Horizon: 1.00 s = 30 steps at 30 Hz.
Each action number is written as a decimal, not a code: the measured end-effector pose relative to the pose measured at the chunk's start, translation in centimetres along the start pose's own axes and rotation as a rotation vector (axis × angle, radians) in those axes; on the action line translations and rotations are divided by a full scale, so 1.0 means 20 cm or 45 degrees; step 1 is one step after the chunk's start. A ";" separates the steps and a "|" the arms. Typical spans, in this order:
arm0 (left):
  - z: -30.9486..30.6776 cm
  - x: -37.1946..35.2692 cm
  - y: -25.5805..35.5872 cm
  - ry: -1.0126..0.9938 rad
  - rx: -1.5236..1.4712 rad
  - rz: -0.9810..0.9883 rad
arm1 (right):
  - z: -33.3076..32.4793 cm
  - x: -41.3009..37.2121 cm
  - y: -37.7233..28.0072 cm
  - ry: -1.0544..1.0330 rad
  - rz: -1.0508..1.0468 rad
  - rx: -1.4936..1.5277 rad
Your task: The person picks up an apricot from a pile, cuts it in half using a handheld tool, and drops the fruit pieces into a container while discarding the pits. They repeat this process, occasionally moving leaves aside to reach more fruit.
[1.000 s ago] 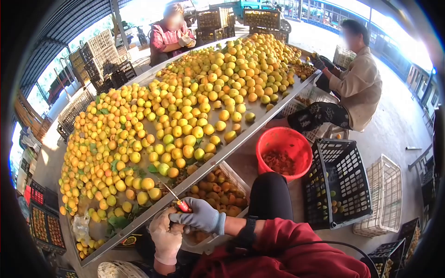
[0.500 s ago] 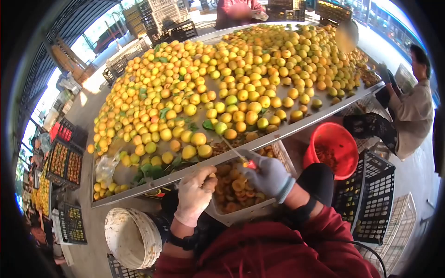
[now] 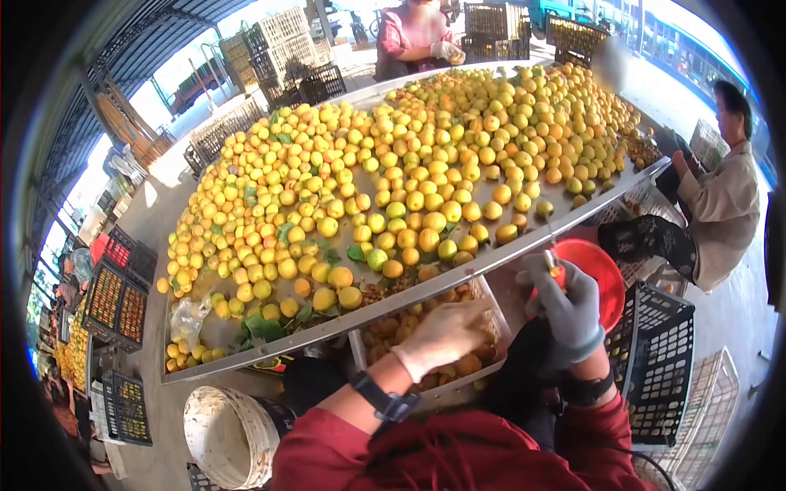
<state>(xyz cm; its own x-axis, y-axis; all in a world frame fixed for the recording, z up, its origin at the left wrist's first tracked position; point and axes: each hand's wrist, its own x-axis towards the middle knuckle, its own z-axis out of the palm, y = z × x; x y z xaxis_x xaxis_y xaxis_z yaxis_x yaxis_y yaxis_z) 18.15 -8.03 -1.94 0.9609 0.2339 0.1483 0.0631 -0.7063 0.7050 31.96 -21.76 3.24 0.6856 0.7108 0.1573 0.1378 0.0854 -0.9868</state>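
Yellow-orange fruits that look like apricots (image 3: 430, 239) lie heaped on a metal-edged table (image 3: 360, 315). Below its near edge, a pale crate (image 3: 471, 378) holds cut fruit halves (image 3: 385, 334). Over this crate reaches my left hand (image 3: 442, 337), in a thin pale glove; its fingers point right and are blurred, so anything in them is hidden. To the right, my right hand (image 3: 566, 307), in a grey glove, grips a small knife (image 3: 557, 273) with a red handle, its thin blade pointing up. Behind that hand stands a red bucket (image 3: 610, 282), partly covered.
A white bucket (image 3: 229, 438) stands at lower left. Black crates (image 3: 667, 360) and a white crate (image 3: 708, 409) are on the right. One person (image 3: 729, 196) sits at the right; another (image 3: 413, 41) works across the table. A plastic bag (image 3: 190, 319) lies at the table's left corner.
My left hand has moved right across the crate. My right hand has moved right with the knife, from above the crate to before the red bucket. The view has tilted up slightly.
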 end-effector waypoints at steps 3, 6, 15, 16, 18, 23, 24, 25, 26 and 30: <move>-0.03 0.09 0.17 -0.148 -0.542 -0.153 | -0.08 0.01 0.00 0.102 0.050 0.032; -0.10 0.07 0.10 -0.087 -0.606 -0.336 | -0.11 0.04 0.06 0.145 0.073 0.166; -0.64 -0.18 -0.34 0.084 0.127 -0.702 | 0.06 0.16 0.16 -0.083 0.142 0.072; -0.70 -0.20 -0.42 0.086 0.165 -0.758 | 0.09 0.18 0.15 -0.117 0.165 0.036; -0.82 -0.23 -0.53 0.091 0.293 -0.940 | 0.11 0.21 0.20 -0.203 0.157 0.016; -1.03 -0.29 -0.82 0.001 0.688 -1.158 | 0.15 0.29 0.24 -0.248 0.300 0.007; -1.06 -0.31 -0.87 0.067 0.703 -1.270 | 0.15 0.31 0.25 -0.236 0.310 -0.006; -1.09 -0.32 -0.91 0.132 0.721 -1.379 | 0.16 0.33 0.25 -0.214 0.342 -0.007; -1.12 -0.31 -0.96 0.134 0.725 -1.389 | 0.16 0.35 0.25 -0.187 0.367 -0.057; -1.23 -0.28 -1.16 0.127 0.879 -1.287 | 0.14 0.43 0.29 -0.136 0.371 -0.190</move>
<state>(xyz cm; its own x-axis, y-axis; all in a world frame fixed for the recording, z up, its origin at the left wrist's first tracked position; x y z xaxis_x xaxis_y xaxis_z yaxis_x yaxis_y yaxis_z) 4.60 23.38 -2.07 0.3737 0.9103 -0.1781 0.9264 -0.3758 0.0232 36.75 -13.24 -1.13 0.6339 0.7601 -0.1431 0.0558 -0.2295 -0.9717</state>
